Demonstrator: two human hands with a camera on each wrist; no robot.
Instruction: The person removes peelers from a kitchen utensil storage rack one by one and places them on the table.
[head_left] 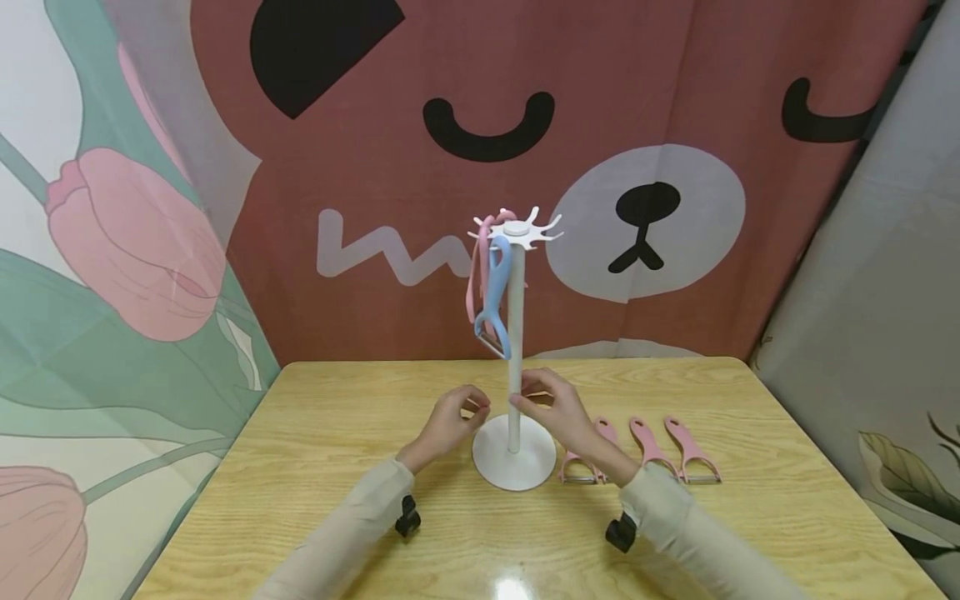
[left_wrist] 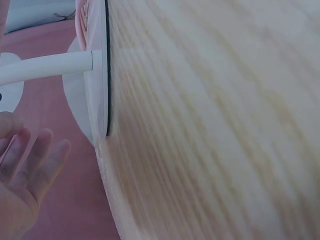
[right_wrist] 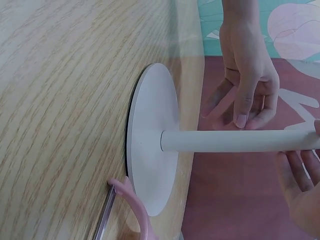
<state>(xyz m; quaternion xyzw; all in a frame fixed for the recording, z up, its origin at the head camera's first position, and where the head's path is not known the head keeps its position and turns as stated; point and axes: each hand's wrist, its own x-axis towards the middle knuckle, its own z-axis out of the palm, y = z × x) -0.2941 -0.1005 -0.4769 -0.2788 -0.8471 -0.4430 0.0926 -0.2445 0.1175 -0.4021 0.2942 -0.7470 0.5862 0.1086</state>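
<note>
A white stand (head_left: 514, 333) with a round base (head_left: 495, 467) and a ring of hooks rises from the table. A blue peeler (head_left: 497, 283) hangs from its hooks, with pink peelers (head_left: 474, 287) behind and beside it. My right hand (head_left: 555, 408) holds the pole low down, thumb and fingertips at opposite sides; in the right wrist view the pole (right_wrist: 225, 141) passes by its fingers (right_wrist: 290, 175). Left of the pole is my left hand (head_left: 450, 421), fingers loosely bent and nothing in them; the left wrist view shows this hand (left_wrist: 30, 185) too.
Several pink peelers (head_left: 678, 437) lie in a row right of the base, partly under my right forearm. The wooden table (head_left: 337, 400) ends at a curtain (head_left: 360, 325) with a bear print. In the right wrist view, one pink peeler (right_wrist: 137, 205) is close beside the base.
</note>
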